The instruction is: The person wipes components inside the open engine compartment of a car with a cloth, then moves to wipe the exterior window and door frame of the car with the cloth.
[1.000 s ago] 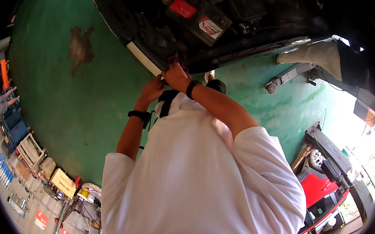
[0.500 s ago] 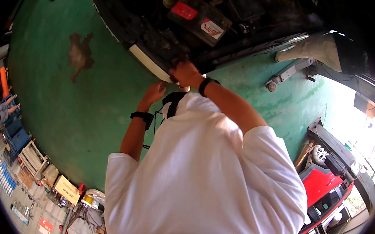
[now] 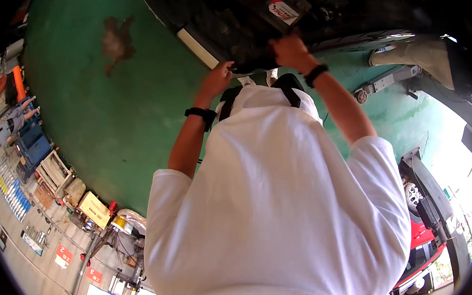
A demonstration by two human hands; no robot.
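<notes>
Left hand (image 3: 217, 79) near headlight (image 3: 198, 48), right hand (image 3: 293, 53) near battery (image 3: 283, 11); can't tell either grip. Metal arm (image 3: 386, 81), someone's leg (image 3: 420, 59) rightward.

Head camera: faces forward and down from behind my left hand (image 3: 217, 80) and right hand (image 3: 294, 54), nearest my shirt (image 3: 276, 200).

Left hand (image 3: 217, 78) and right hand (image 3: 293, 53) stretch forward, apart, fingers (image 3: 225, 67) seemingly curled.

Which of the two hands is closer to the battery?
The right hand, just below the battery in the picture; the left hand is farther off, by the lower end of the pale strip.
</notes>
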